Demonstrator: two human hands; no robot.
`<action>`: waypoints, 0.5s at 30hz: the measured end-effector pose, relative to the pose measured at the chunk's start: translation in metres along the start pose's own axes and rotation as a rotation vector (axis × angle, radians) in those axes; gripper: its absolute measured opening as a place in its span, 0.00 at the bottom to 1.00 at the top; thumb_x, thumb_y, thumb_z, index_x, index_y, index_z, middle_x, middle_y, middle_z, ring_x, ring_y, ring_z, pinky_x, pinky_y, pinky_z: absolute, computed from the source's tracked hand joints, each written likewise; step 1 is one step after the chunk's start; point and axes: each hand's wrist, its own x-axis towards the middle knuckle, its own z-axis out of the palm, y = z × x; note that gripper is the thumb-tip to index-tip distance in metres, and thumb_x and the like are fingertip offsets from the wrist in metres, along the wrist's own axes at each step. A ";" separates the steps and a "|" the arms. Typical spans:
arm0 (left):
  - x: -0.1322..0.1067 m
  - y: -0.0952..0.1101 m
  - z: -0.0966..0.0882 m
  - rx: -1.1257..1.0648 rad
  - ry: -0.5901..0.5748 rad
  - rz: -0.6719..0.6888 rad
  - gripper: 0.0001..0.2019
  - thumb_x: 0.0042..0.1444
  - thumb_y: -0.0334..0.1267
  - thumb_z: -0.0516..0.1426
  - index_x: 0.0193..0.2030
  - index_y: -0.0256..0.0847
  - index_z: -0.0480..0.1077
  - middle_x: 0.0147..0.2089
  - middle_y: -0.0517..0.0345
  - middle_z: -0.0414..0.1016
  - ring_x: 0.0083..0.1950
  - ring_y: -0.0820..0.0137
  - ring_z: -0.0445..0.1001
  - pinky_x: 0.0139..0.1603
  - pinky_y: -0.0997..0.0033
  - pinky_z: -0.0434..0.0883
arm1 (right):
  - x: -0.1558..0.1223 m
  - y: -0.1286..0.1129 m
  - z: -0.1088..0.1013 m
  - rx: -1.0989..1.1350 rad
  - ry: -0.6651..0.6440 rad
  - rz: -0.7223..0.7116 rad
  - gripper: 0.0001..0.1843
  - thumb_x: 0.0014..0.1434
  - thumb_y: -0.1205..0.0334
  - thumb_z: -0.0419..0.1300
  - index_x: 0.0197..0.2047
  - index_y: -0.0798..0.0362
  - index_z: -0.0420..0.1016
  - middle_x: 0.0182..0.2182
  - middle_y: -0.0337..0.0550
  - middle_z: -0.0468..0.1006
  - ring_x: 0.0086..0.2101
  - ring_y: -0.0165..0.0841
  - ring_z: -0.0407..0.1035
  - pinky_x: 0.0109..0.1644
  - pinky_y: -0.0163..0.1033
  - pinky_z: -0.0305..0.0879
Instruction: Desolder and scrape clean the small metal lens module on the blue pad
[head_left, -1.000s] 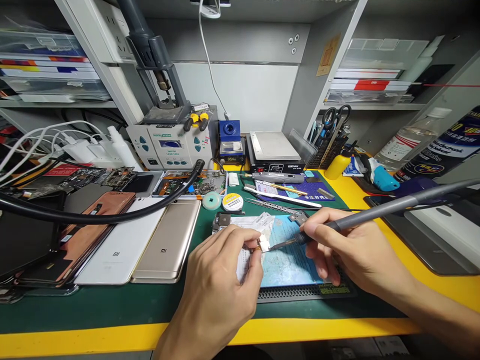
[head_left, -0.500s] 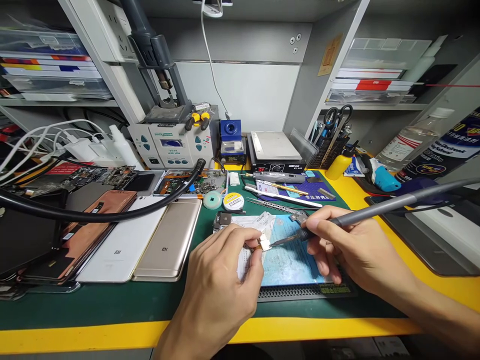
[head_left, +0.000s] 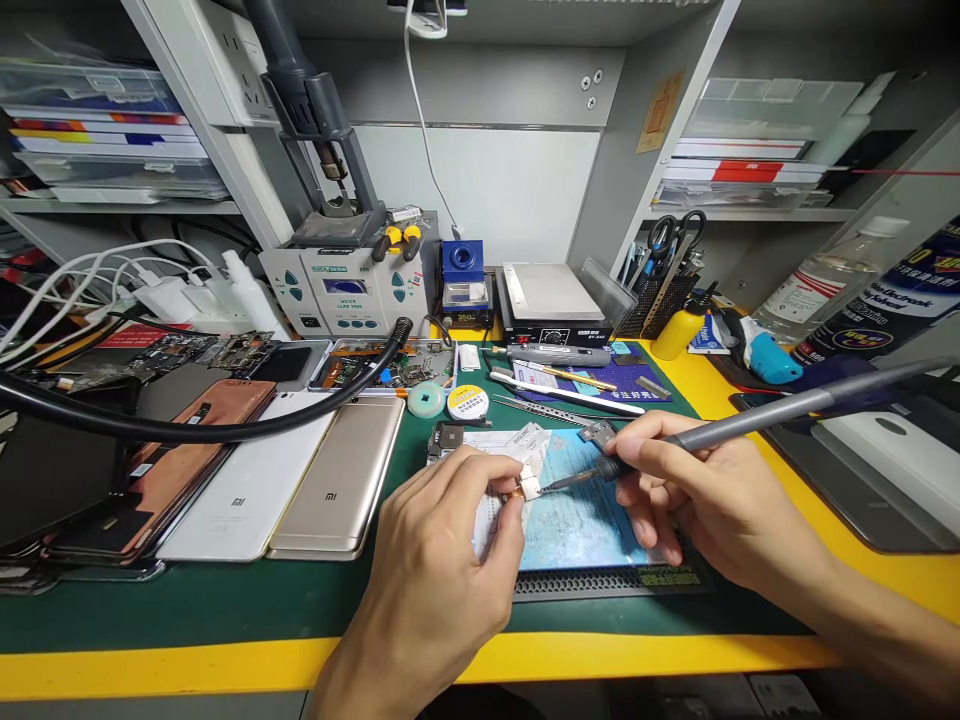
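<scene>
My left hand (head_left: 439, 560) pinches a small metal part (head_left: 529, 487) between thumb and fingers, just above the blue work mat (head_left: 581, 520). My right hand (head_left: 694, 495) grips a grey soldering iron (head_left: 750, 420) like a pen. Its tip touches the right side of the small part. White paper slips (head_left: 517, 442) lie under and behind the part. A small dark component (head_left: 598, 433) lies on the mat's far edge, near my right fingers.
Several phones (head_left: 334, 490) lie side by side at the left under a black hose (head_left: 225, 425). A rework station (head_left: 345, 290), a hot plate (head_left: 544, 295), a solder tin (head_left: 467, 402), tweezers and brushes stand behind. A scissors holder (head_left: 664, 290), bottles and a tablet (head_left: 885, 470) fill the right.
The view has shifted slightly. Both hands keep their hold, with the iron tip still at the small part.
</scene>
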 end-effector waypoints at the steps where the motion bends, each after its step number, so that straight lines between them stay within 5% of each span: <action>1: 0.000 0.000 0.000 0.000 0.005 0.001 0.08 0.67 0.27 0.57 0.48 0.41 0.73 0.38 0.59 0.75 0.41 0.69 0.77 0.40 0.70 0.69 | 0.000 0.000 -0.001 0.001 -0.006 -0.002 0.20 0.55 0.46 0.78 0.34 0.51 0.77 0.18 0.35 0.78 0.15 0.31 0.73 0.12 0.27 0.65; 15: -0.004 0.002 -0.004 -0.077 0.031 -0.016 0.07 0.67 0.27 0.58 0.47 0.43 0.72 0.44 0.61 0.74 0.42 0.75 0.72 0.45 0.76 0.70 | 0.000 0.005 -0.005 -0.039 -0.030 -0.040 0.18 0.61 0.46 0.74 0.37 0.50 0.76 0.19 0.34 0.77 0.16 0.31 0.72 0.13 0.28 0.67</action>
